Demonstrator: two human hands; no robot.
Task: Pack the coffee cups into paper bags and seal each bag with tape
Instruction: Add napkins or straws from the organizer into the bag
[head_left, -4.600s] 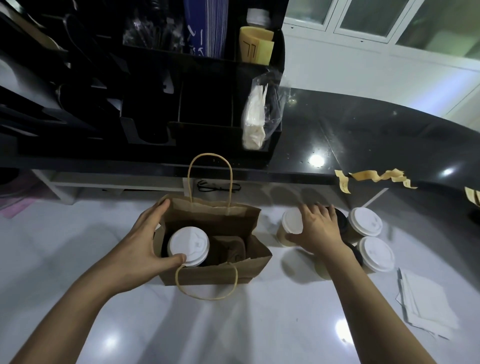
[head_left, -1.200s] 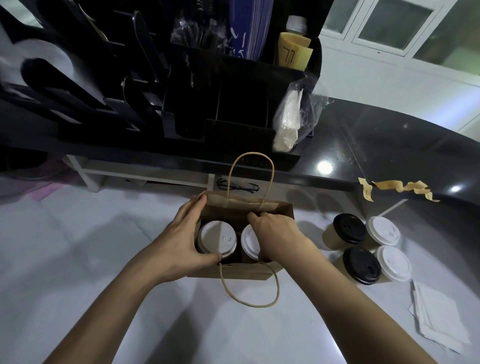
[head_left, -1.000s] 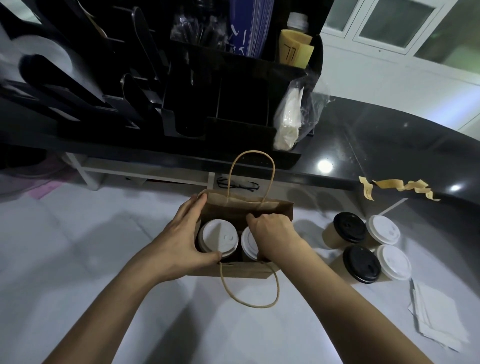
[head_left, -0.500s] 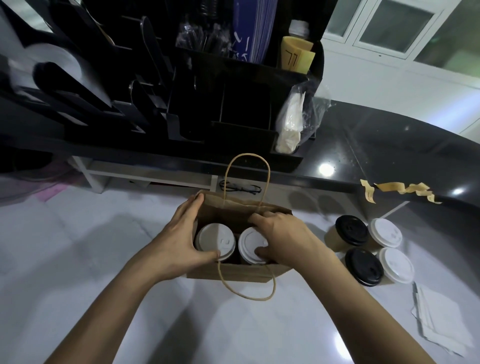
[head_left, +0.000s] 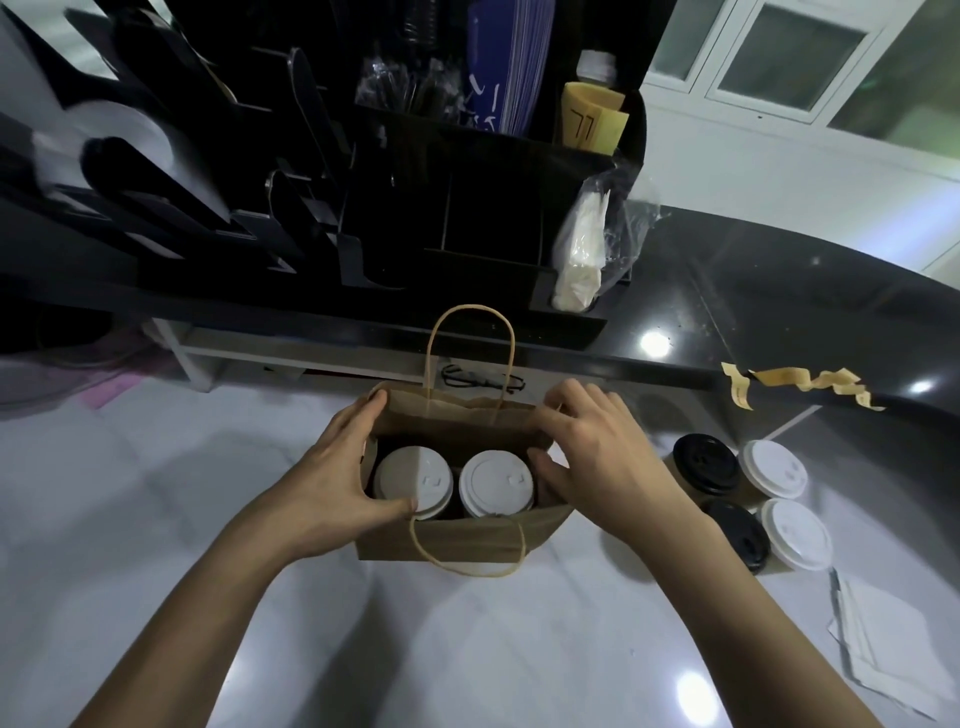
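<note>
Paper bag (head_left: 457, 540) is standing open, holding two white-lidded cups side by side: left cup (head_left: 413, 480), right cup (head_left: 496, 483). Left hand (head_left: 332, 483) is gripping the bag's left end, fingers wrapping the outside, thumb hooking over the near rim beside the left cup's lid. Right hand (head_left: 597, 462) is pinching the bag's right end, fingers curling over the far corner, thumb reaching inside the mouth. Probably drawing the mouth together for sealing. Four more cups (head_left: 706, 464) are waiting just right of the bag. Tape strips (head_left: 800, 382) are hanging beyond the bag, to its right.

Risks: squeezing the ends too hard could be pressing a lid loose or tilting a cup. The near handle (head_left: 467, 561) is drooping over the bag's front and could be getting trapped in the fold. Releasing one end to reach for tape could be letting the mouth spring open.
</note>
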